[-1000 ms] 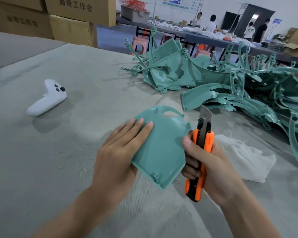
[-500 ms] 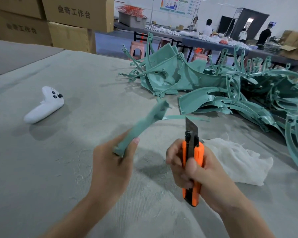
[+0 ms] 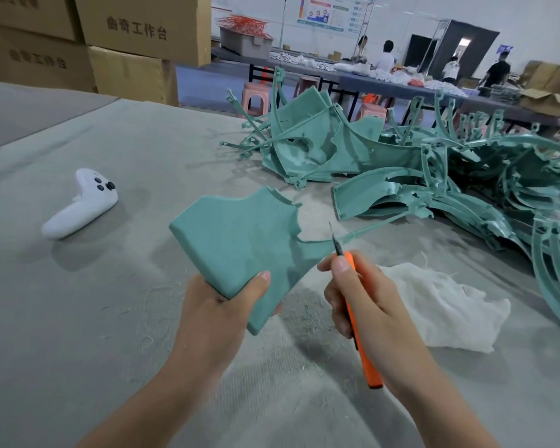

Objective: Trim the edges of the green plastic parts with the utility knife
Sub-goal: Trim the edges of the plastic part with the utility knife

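Left hand (image 3: pixel 219 307) grips the near corner of one green plastic part (image 3: pixel 240 240): thumb curled over the upper face, fingers underneath. The part is held above the table (image 3: pixel 78 334), tilted, smooth face toward the camera, just left of frame centre.

Right hand (image 3: pixel 370 305) is closed around the orange utility knife (image 3: pixel 366 360), forefinger along the top of the handle. The blade (image 3: pixel 334 242) is out and points to 12 o'clock. It sits at the part's right edge and crosses a thin green strip (image 3: pixel 374 226) that runs off toward 2 o'clock.

From the held part:
- pile of green parts (image 3: pixel 434 176) on the table at 1 to 3 o'clock
- white cloth (image 3: pixel 446 305), crumpled, at 4 o'clock, just beside the right hand
- white controller (image 3: pixel 81 205) at 9 o'clock, well apart
- cardboard boxes (image 3: pixel 136 43) at 11 o'clock, beyond the table
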